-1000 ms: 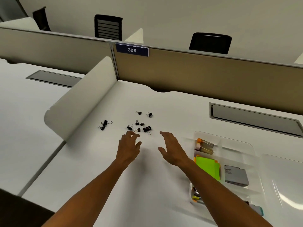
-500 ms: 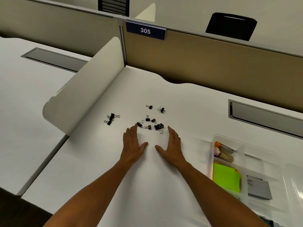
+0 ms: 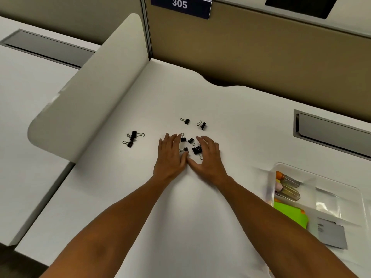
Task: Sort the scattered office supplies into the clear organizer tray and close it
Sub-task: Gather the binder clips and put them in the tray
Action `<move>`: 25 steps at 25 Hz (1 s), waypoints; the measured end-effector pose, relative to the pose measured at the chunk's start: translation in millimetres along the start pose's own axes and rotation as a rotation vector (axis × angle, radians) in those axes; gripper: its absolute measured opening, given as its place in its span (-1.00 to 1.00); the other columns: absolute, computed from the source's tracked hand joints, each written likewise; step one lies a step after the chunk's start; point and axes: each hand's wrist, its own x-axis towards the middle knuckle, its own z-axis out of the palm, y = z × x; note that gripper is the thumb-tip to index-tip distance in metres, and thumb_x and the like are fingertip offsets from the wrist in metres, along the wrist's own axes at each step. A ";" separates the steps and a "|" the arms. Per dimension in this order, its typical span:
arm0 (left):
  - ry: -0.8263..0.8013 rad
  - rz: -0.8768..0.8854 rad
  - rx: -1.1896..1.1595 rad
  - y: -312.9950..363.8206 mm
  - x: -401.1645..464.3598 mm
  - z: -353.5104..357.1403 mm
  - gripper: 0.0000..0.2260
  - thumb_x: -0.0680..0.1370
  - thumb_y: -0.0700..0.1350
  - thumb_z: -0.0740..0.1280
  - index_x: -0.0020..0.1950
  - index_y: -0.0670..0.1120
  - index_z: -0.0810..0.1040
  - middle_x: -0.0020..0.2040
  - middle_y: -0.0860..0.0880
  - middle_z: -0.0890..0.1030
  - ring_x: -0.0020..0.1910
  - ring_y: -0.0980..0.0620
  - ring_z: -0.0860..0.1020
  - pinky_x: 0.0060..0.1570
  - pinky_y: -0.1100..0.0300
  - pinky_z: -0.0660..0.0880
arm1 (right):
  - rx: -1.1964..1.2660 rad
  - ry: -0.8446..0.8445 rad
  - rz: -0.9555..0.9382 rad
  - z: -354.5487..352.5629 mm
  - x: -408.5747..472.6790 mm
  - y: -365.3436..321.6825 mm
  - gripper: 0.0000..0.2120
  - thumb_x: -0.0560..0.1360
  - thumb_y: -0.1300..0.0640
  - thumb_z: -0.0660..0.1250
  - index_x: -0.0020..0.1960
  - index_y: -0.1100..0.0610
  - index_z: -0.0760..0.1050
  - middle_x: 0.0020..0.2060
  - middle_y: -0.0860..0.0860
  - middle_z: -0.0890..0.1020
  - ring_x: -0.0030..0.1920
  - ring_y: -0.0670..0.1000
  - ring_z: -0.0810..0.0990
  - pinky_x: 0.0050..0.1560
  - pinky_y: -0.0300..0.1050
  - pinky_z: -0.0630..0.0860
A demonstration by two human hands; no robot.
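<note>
Both hands lie palm-down on the white desk (image 3: 230,109), thumbs touching, fingers spread & cupped around a small bunch of black binder clips (image 3: 191,145). Left hand (image 3: 170,157) at 9 o'clock of the bunch, right hand (image 3: 208,157) at 3 o'clock; neither is pinching anything. 2 more clips (image 3: 193,123) lie at 12 o'clock, 2 others (image 3: 132,138) well apart at 9. Clear tray (image 3: 329,194) sits at 4 o'clock w/ green sticky notes (image 3: 291,214) & a grey pad (image 3: 332,234) inside.
</note>
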 end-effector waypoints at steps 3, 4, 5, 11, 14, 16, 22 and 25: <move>-0.025 0.032 0.057 -3.5 16.7 4.2 -0.55 0.59 0.00 0.16 0.47 -0.08 0.27 0.44 -0.10 0.36 0.52 -0.14 0.16 0.50 -0.13 0.08 | -0.092 0.029 -0.108 4.3 15.3 5.9 -0.34 0.44 -0.21 0.33 0.46 0.02 0.29 0.32 0.01 0.40 0.24 0.02 0.38 0.21 -0.14 0.42; -0.028 0.037 0.071 -4.2 21.0 4.3 -0.58 0.60 0.00 0.14 0.44 -0.08 0.31 0.43 -0.09 0.37 0.50 -0.15 0.19 0.49 -0.13 0.09 | -0.116 0.023 -0.129 4.5 20.8 7.0 -0.37 0.45 -0.20 0.32 0.45 -0.01 0.31 0.30 -0.01 0.42 0.20 0.00 0.40 0.16 -0.16 0.44; -0.022 0.044 0.084 -4.7 23.9 4.5 -0.62 0.62 0.01 0.12 0.41 -0.07 0.34 0.41 -0.09 0.38 0.48 -0.16 0.22 0.48 -0.13 0.12 | -0.133 0.019 -0.151 3.9 25.8 8.0 -0.42 0.46 -0.20 0.31 0.42 -0.04 0.35 0.26 -0.04 0.44 0.15 -0.02 0.42 0.10 -0.16 0.48; 0.061 0.017 0.183 -3.3 23.5 5.9 -0.76 0.64 0.05 0.08 0.14 0.00 0.48 0.10 -0.05 0.46 0.09 -0.08 0.38 0.06 0.05 0.39 | -0.257 0.054 -0.224 4.3 36.1 9.9 -0.77 0.45 -0.17 0.30 -0.07 -0.02 0.50 -0.14 -0.10 0.47 -0.17 -0.07 0.45 -0.34 -0.15 0.45; 0.083 -0.003 0.223 -0.5 24.4 4.3 -0.78 0.61 0.05 0.15 0.01 -0.05 0.49 -0.05 -0.07 0.46 -0.10 -0.07 0.38 -0.14 0.07 0.39 | -0.354 0.064 -0.210 1.9 34.0 4.8 -0.75 0.48 -0.14 0.27 -0.21 0.04 0.44 -0.25 -0.07 0.48 -0.28 -0.03 0.45 -0.45 -0.11 0.37; 0.089 0.011 0.232 0.3 24.1 3.3 -0.77 0.59 0.05 0.20 -0.10 -0.09 0.48 -0.14 -0.08 0.45 -0.18 -0.07 0.37 -0.19 0.08 0.35 | -0.389 0.066 -0.204 -0.8 31.5 1.7 -0.75 0.50 -0.08 0.27 -0.23 0.07 0.44 -0.29 -0.05 0.49 -0.34 0.00 0.45 -0.48 -0.11 0.32; 0.090 0.097 0.133 -0.6 22.7 3.0 -0.75 0.60 0.00 0.23 -0.18 -0.13 0.45 -0.22 -0.09 0.47 -0.28 -0.06 0.40 -0.25 0.05 0.41 | -0.359 0.009 -0.099 -3.7 22.8 -4.0 -0.72 0.55 -0.03 0.23 -0.25 0.11 0.43 -0.37 0.02 0.52 -0.45 0.12 0.46 -0.46 -0.06 0.37; 0.065 0.119 0.190 0.5 25.3 3.7 -0.76 0.61 0.05 0.19 -0.01 -0.10 0.52 -0.17 -0.06 0.53 -0.29 -0.05 0.48 -0.27 0.08 0.40 | -0.349 0.037 -0.074 -2.8 14.3 -4.9 -0.73 0.54 -0.01 0.28 -0.27 0.12 0.44 -0.38 0.02 0.52 -0.49 0.13 0.44 -0.48 -0.06 0.37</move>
